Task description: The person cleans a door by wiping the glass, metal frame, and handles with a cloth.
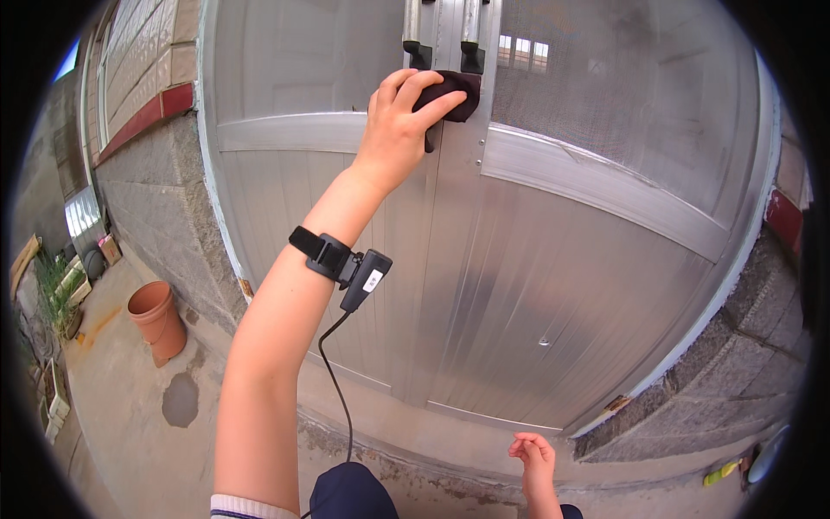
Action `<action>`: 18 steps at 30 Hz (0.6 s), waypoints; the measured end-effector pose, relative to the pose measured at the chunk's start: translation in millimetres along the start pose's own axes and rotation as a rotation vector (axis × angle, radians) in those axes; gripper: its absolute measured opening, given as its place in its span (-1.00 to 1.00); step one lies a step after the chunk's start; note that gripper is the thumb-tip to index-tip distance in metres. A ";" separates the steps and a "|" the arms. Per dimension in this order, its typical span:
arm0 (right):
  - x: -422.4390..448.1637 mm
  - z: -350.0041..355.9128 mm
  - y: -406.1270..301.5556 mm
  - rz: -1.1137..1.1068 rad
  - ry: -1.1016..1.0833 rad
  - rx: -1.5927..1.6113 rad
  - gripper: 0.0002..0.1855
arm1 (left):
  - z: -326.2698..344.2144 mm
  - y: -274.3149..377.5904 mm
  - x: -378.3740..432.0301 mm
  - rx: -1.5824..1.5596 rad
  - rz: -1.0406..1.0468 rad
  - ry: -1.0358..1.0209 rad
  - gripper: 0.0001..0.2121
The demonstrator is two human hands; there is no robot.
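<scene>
My left hand [403,120] is raised and presses a dark folded cloth [465,104] against the meeting stiles of a double aluminium screen door [512,272]. The cloth lies just below two upright metal pull handles, the left handle [412,23] and the right handle [471,24], both with black end brackets. Part of the cloth is hidden under the fingers, and a dark corner hangs below the palm. Low down at the right, my right hand [535,462] hovers in front of the door's foot with loosely bent fingers and nothing in it.
A black strap-on device [366,279] sits on my left forearm, its cable [337,383] trailing down. An orange-brown plastic bucket [170,327] stands at left near a wet patch [180,399]. Stone walls [162,194] flank the door. Green plants [55,285] grow at far left.
</scene>
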State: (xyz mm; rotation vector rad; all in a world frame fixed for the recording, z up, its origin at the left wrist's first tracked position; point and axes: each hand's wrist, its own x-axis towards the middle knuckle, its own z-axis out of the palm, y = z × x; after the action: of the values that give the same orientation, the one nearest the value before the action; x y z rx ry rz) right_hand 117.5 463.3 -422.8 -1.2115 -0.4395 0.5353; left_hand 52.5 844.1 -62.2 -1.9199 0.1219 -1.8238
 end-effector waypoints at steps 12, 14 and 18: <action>-15.8 -30.0 29.4 0.098 0.080 0.003 -0.77 | 30.4 58.1 -102.8 -0.091 0.005 -0.076 -0.62; -19.1 -35.6 40.7 0.086 0.081 -0.035 -0.78 | 21.4 70.5 -143.5 -0.130 0.045 -0.154 -0.63; -29.0 -22.2 34.0 0.101 0.122 -0.055 -0.76 | -16.5 77.2 -201.5 -0.197 0.206 -0.402 -0.60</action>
State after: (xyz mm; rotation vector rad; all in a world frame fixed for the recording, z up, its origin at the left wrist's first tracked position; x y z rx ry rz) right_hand 102.2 437.7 -462.9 -1.3164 -0.2921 0.5359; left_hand 35.7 849.6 -277.9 -2.2760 0.3597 -1.3067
